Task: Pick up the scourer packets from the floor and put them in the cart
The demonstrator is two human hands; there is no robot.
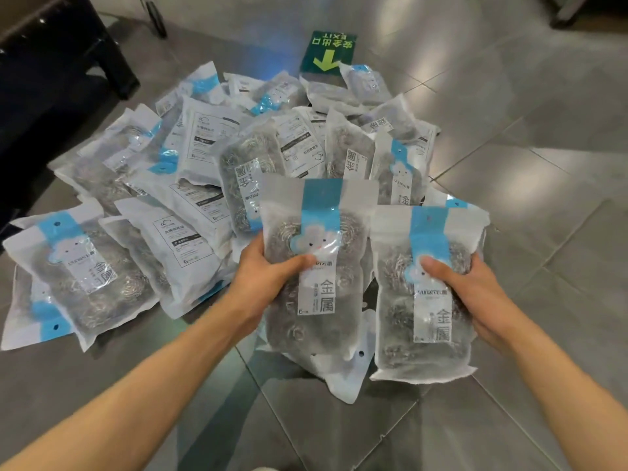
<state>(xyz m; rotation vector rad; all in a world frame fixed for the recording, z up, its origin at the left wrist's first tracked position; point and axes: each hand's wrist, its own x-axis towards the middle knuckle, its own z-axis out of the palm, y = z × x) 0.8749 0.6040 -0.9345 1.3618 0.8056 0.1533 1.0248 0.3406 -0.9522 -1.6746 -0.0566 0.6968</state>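
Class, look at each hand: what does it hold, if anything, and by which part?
The left hand grips one scourer packet by its left edge, mid-height. The right hand grips a second scourer packet by its right edge, thumb on the front.

The floor point(509, 113) is made of big grey shiny tiles, and light shines off them. A green exit sign point(328, 52) with a yellow arrow is stuck on the floor. A dark piece of furniture point(51, 79) stands at the top left.
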